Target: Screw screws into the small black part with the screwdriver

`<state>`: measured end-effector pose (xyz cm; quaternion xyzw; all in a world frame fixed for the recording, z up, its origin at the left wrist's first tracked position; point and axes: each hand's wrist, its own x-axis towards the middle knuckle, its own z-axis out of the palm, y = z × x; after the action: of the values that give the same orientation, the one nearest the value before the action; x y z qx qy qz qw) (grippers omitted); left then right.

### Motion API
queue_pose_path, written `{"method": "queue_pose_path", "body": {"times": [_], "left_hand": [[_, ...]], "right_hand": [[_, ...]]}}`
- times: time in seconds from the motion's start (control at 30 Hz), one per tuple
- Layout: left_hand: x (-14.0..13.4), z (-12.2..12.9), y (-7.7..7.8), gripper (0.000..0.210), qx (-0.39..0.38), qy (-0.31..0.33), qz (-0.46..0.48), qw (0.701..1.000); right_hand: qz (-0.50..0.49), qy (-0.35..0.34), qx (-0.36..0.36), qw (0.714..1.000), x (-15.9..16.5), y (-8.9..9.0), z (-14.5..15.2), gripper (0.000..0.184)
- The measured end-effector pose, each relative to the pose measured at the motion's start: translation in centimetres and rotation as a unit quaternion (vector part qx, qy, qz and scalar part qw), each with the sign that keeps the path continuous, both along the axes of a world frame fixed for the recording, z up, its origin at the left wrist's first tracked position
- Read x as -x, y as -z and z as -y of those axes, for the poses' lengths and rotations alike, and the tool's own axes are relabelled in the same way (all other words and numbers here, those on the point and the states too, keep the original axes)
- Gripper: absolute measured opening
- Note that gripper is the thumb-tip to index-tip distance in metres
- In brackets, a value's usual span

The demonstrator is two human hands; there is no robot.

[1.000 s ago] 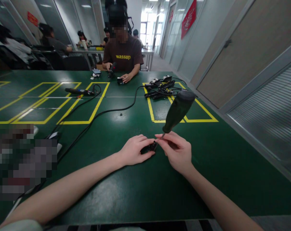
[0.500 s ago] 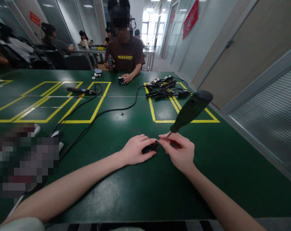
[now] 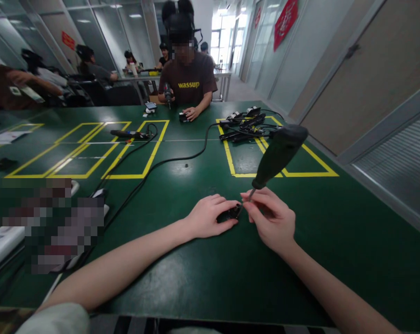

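My left hand point(image 3: 213, 215) is closed around a small black part point(image 3: 233, 212) on the green table, thumb on the near side and fingers on the far side. Much of that part is hidden under the hand, so I cannot tell its kind. Between the thumb and fingers of my right hand point(image 3: 270, 218) is the thin metal shaft of a screwdriver point(image 3: 279, 155). Its dark handle leans up and to the right above the hand, held by nothing else. The tip is at or very close to the black part's right end; exact contact is hard to make out.
A tangle of black cables point(image 3: 246, 125) lies at the far right within yellow tape. A black handheld tool point(image 3: 130, 134) with a cord rests at the far left. White power strips point(image 3: 4, 246) are at near left. Across the table a person point(image 3: 187, 76) holds a power drill point(image 3: 168, 93).
The whole view has shifted, so the scene sits farther right. The screwdriver stands slightly more upright, its tip closer to the black part. Both hands keep their grip.
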<state>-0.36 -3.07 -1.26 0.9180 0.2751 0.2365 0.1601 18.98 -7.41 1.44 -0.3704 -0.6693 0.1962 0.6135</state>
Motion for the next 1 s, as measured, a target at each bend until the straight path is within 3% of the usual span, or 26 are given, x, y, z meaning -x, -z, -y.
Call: {"method": "queue_pose_path", "body": {"times": [0.33, 0.63, 1.0], "left_hand": [[0.0, 0.0, 0.2, 0.04, 0.005, 0.002, 0.004, 1.0], [0.1, 0.0, 0.1, 0.035, 0.007, 0.0, 0.0, 1.0], [0.2, 0.0, 0.0, 0.033, -0.002, -0.003, -0.003, 1.0]], "right_hand": [[0.009, -0.022, 0.024, 0.999, -0.3, -0.4, 0.3, 0.026], [0.016, 0.027, -0.043, 0.999, -0.1, -0.7, -0.1, 0.015], [-0.026, -0.01, 0.025, 0.999, 0.0, 0.3, -0.4, 0.016]]}}
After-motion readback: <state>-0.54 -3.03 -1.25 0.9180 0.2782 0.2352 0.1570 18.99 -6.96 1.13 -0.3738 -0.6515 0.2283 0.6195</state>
